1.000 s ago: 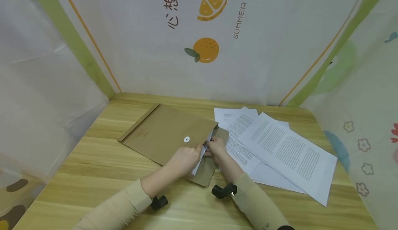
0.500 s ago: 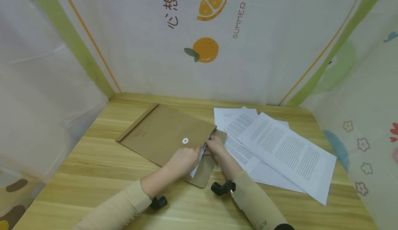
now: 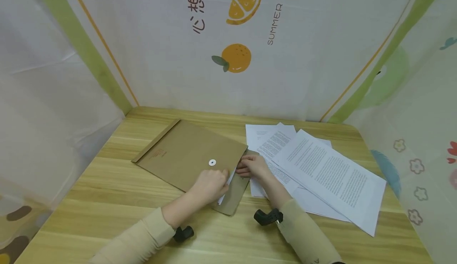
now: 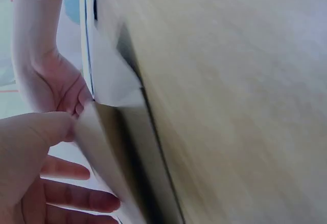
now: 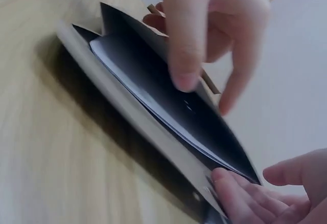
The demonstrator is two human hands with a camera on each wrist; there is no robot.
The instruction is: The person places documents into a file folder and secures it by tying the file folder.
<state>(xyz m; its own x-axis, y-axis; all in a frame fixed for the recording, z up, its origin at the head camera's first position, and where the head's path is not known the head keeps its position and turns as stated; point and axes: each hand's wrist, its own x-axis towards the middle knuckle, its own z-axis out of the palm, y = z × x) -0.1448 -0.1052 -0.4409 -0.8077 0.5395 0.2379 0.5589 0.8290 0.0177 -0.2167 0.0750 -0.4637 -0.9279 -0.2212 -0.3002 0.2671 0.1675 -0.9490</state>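
A brown kraft paper document envelope (image 3: pixel 189 145) with a white button lies slanted on the table, its mouth towards the right. My left hand (image 3: pixel 210 185) holds the upper lip of the mouth; in the right wrist view its thumb (image 5: pixel 185 75) reaches inside while the other fingers stay outside. White sheets (image 5: pixel 145 98) sit in the envelope, and a thin strip of them shows at the mouth in the head view. With fingers fairly straight and thumb apart, my right hand (image 3: pixel 256 167) touches the mouth's far end, over the opened flap (image 3: pixel 233 196).
Several printed sheets (image 3: pixel 321 169) lie overlapping on the right of the wooden table (image 3: pixel 107 188), partly behind the right forearm. Printed curtains (image 3: pixel 285 77) close in the back and both sides. Black wrist cameras (image 3: pixel 267 217) jut out near both cuffs.
The right hand has drawn back a little to the right, its fingers loosened and straighter. The envelope has slid slightly left and nearer, and less of the white sheets shows at its mouth.
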